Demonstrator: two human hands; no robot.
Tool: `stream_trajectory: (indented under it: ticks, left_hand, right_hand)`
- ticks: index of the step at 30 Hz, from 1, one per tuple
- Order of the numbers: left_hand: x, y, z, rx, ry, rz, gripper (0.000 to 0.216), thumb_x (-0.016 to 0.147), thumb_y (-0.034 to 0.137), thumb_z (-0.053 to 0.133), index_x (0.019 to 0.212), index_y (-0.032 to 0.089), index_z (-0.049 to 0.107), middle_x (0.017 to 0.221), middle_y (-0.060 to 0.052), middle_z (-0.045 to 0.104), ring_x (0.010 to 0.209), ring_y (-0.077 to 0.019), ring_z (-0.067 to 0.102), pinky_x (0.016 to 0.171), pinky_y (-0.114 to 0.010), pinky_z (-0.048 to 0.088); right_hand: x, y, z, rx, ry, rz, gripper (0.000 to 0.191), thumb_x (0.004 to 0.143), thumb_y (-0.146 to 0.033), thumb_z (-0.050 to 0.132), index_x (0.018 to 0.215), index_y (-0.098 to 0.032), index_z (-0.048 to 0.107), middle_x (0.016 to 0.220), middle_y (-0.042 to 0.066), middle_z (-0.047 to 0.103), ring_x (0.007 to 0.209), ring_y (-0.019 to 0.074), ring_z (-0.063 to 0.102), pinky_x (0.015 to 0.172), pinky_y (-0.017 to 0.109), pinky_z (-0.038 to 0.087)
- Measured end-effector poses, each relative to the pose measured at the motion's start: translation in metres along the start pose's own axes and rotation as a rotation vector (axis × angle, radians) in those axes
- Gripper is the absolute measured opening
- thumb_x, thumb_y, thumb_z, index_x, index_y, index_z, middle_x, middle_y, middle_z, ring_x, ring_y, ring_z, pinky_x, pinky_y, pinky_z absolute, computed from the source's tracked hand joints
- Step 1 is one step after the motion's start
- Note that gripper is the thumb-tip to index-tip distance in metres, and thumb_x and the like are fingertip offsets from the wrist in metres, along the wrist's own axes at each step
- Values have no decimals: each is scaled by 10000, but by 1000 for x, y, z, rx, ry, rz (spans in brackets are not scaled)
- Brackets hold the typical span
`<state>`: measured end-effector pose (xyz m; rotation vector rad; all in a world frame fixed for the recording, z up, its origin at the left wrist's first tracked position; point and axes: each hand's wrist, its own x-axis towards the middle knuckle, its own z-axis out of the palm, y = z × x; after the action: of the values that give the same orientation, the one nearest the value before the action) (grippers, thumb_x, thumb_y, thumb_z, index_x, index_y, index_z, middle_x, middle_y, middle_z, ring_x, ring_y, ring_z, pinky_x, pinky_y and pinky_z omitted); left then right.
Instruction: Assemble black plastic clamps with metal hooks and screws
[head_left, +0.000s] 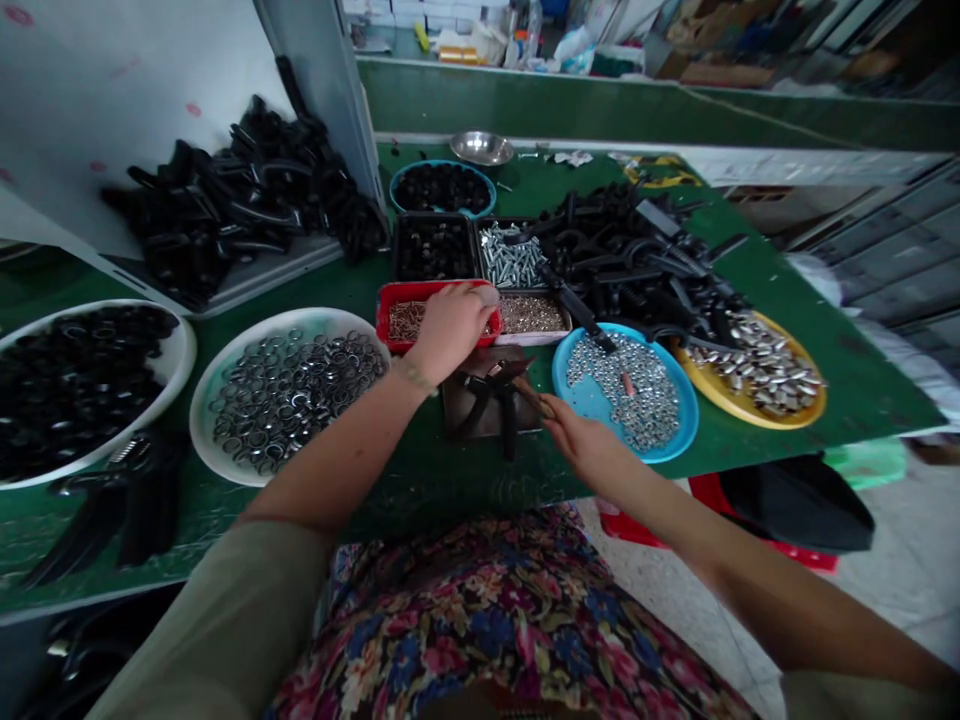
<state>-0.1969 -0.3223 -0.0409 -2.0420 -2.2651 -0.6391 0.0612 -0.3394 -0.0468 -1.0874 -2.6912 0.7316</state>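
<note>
My left hand [454, 325] reaches over the red tray [384, 318] of thin copper-coloured pins [405, 318]. Its fingers are bent together and point down at the tray's right side; whatever is between the fingertips is hidden. My right hand [574, 435] is closed round the wooden handle of what looks like a hammer [531, 394], its dark head over a metal block [459, 408]. On that block lies a black hand tool [506, 415] with two handles spread towards me. Its upper part is partly covered by the hammer.
Round the block stand a white bowl of metal rings [196, 420], a blue plate of small nuts [585, 400] and a yellow plate of metal sleeves [814, 405]. Behind are screws [514, 258] and a heap of black tools [622, 250]. Another black tool [142, 500] lies left.
</note>
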Motion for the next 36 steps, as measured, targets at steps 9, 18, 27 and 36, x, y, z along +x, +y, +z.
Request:
stream_trajectory:
  ticks: [9,18,27,36]
  left_hand:
    - [92,42,61,117,-352,168,226,841,90,502,821,111,726,908,-168,705,967,-299,612,896,-489,355]
    - [89,33,56,5,-248,144,245,934,198,435,1017,143,658,967,-105,703,921,-208,635,833,-340,453]
    - [28,24,34,-515,-45,40,208,955,241,471,995,137,647,1003,-70,704,953,-147,638,936,-277,457]
    - [70,38,46,-137,-137,36,188,926,250,534,943,126,675,1083,-114,652,1057,-249,595,956,-418,456]
  right_hand:
    - [-13,14,-10,125,320,177,492,960,-428,361,1362,-171,483,1168,176,684,997,287,697,814,417,565]
    - [-6,34,-8,174,398,219,469,945,-473,378,1304,-206,519,901,116,735,831,289,713,742,459,571]
    - [-8,34,4,248,343,241,461,939,-469,367,1246,-177,548,920,134,715,780,279,694,719,416,543]
    - [-14,32,6,265,353,219,415,944,-455,373,1197,-181,555,885,114,705,755,254,678,692,377,529]
